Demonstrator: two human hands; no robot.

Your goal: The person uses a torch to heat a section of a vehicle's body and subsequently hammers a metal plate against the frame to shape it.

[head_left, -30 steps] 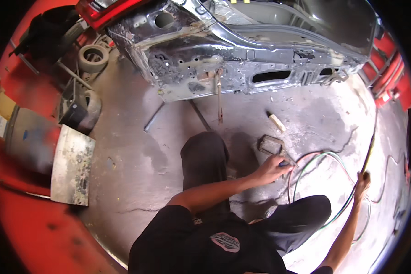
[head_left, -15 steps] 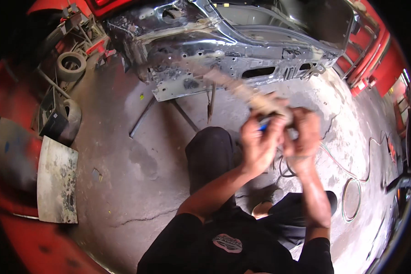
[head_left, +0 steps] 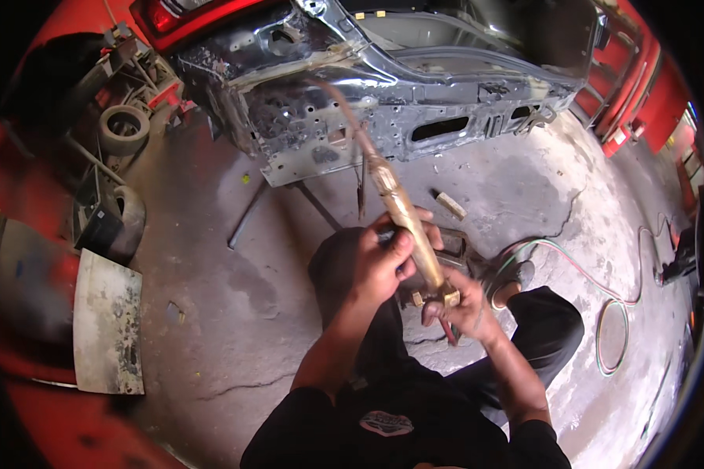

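Fingers of the left hand wrap beneath the round barrel of a brass-coloured torch in the head view, thumb on the near side, while those of the right hand close around its lower end, beside a blocky brass fitting. The torch is held slanting above the floor, its thin, bent, copper-brown tube crossing in front of the car body; whether the two touch cannot be told. At left, a black, hard-edged box sits by the red wall, its contents too dark to tell, with a ring-shaped, dull rubber tyre near it. Below leans a curved panel of flaking white paint. The car body is dark, scuffed sheet metal pierced by round and slotted holes. On the cracked, blotchy concrete floor lie a pale oblong block and slim red and green hoses, looped at right.
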